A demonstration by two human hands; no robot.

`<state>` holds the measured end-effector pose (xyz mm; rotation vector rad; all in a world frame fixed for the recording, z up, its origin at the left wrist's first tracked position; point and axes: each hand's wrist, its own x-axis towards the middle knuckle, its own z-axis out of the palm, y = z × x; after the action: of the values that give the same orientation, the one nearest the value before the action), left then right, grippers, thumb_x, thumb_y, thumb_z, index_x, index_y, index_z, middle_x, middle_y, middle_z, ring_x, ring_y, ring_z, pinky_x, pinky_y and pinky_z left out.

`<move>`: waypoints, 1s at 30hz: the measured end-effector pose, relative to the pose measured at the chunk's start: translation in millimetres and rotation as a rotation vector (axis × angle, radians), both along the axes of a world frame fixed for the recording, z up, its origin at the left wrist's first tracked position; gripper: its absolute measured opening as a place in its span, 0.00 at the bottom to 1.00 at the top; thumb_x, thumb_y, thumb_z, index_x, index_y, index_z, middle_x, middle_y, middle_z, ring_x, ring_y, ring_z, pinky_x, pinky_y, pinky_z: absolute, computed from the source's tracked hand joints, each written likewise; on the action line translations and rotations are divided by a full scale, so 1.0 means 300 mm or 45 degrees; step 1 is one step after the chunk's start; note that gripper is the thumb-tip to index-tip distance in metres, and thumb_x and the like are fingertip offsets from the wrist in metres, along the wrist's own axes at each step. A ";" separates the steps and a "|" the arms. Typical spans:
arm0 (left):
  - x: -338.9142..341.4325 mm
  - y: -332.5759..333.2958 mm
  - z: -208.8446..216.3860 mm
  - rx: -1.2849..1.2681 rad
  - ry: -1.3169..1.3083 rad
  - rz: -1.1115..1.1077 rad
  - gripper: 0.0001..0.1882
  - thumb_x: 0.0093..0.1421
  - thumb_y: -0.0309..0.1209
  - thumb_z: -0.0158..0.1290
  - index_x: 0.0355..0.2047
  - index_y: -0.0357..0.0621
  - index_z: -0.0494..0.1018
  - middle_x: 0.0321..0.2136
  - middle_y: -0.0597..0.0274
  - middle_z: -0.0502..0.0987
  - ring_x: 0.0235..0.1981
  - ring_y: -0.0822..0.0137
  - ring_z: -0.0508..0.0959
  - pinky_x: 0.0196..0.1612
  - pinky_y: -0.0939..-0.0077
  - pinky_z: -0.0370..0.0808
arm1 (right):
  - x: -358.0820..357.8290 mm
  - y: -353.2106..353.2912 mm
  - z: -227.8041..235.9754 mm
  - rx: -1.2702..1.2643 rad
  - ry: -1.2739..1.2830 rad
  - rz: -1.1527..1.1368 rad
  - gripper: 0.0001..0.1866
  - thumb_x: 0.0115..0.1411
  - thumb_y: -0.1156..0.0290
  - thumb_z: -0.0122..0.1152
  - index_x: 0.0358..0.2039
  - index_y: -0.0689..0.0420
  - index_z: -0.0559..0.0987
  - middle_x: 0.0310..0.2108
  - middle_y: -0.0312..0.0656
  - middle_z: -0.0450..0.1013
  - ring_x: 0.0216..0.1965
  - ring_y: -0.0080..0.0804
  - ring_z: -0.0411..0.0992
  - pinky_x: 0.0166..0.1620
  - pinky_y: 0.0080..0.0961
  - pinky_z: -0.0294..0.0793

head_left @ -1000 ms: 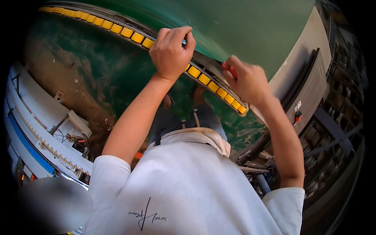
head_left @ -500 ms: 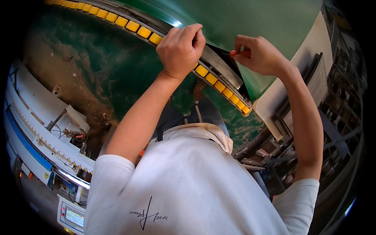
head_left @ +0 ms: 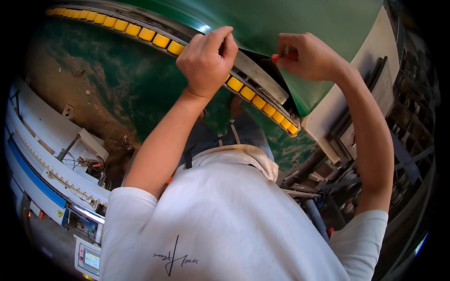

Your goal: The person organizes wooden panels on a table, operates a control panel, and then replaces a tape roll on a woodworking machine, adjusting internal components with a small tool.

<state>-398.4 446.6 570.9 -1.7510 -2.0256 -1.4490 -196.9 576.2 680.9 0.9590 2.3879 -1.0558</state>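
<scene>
A large green sheet (head_left: 300, 23) spreads ahead of me, its near edge above a row of yellow rollers. My left hand (head_left: 206, 61) is closed in a fist-like pinch at that edge; what its fingers hold, if anything, is hidden. Further right, my right hand (head_left: 311, 58) grips a small red-handled tool (head_left: 282, 57). Most of the handle lies inside the fingers, and a thin dark tip points left towards the sheet's edge. Between my hands a dark gap shows under the sheet, and one corner hangs down towards the right end of the rollers.
The curved row of yellow rollers (head_left: 161, 40) runs along a metal rail (head_left: 262, 79). A pale board (head_left: 323, 117) lies at the right, beside dark shelving (head_left: 417, 117). At the left stands a white and blue machine (head_left: 42, 173) with a small screen (head_left: 91, 258). The floor (head_left: 117, 70) is green and worn.
Both hands have shifted slightly up and to the left in the picture, and the view itself has moved a little. My right hand still grips the red-handled tool; the left stays closed.
</scene>
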 end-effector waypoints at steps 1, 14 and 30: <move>0.000 -0.001 0.001 0.004 -0.003 -0.004 0.07 0.58 0.26 0.64 0.37 0.52 0.83 0.17 0.70 0.75 0.20 0.67 0.76 0.22 0.73 0.72 | 0.004 0.008 -0.012 0.005 0.025 0.019 0.09 0.61 0.69 0.68 0.35 0.60 0.78 0.20 0.41 0.74 0.21 0.32 0.69 0.28 0.32 0.68; 0.002 -0.009 -0.001 -0.062 -0.039 -0.019 0.07 0.59 0.25 0.64 0.39 0.49 0.83 0.19 0.68 0.74 0.20 0.67 0.74 0.24 0.74 0.72 | -0.002 0.054 -0.002 -0.083 -0.037 0.083 0.12 0.61 0.65 0.68 0.34 0.61 0.78 0.26 0.48 0.78 0.28 0.45 0.76 0.34 0.37 0.74; -0.016 -0.013 -0.051 0.122 -0.092 0.001 0.08 0.60 0.26 0.64 0.41 0.50 0.84 0.20 0.70 0.75 0.19 0.72 0.72 0.23 0.80 0.70 | -0.009 0.085 -0.058 -0.122 0.004 0.056 0.10 0.62 0.66 0.67 0.34 0.59 0.77 0.22 0.43 0.75 0.23 0.33 0.69 0.30 0.32 0.70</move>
<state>-403.1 442.7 555.4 -1.6839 -1.9544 -1.6027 -199.4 601.6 663.7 0.8684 2.3268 -1.1443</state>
